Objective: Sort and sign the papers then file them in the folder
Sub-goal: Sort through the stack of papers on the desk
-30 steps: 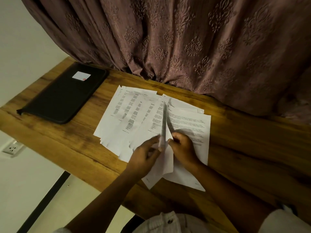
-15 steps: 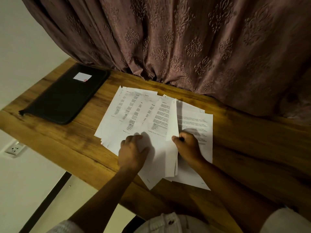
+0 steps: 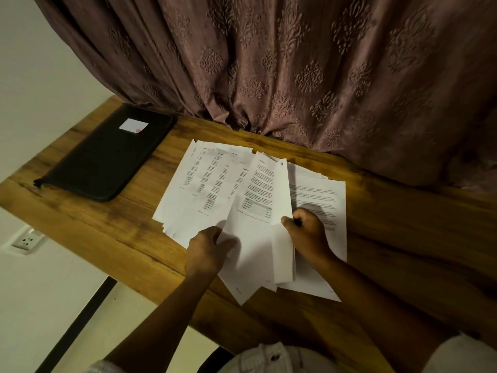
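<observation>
Several printed white papers lie fanned out on the wooden table. My left hand pinches the lower left edge of a sheet near the middle of the spread. My right hand grips the raised edge of a few sheets that stand up from a flat page on the right. A dark thin object shows inside my right fist. The black zipped folder lies closed at the far left, apart from both hands, with a white label on its cover.
A patterned mauve curtain hangs along the table's far edge and touches the wood. A wall socket sits below the table's left end. The table's near edge runs just under my forearms.
My left hand has shifted right from pressing the left stack and now pinches a sheet's edge. The sheets in my right hand have tilted further left. The view has drifted slightly.
</observation>
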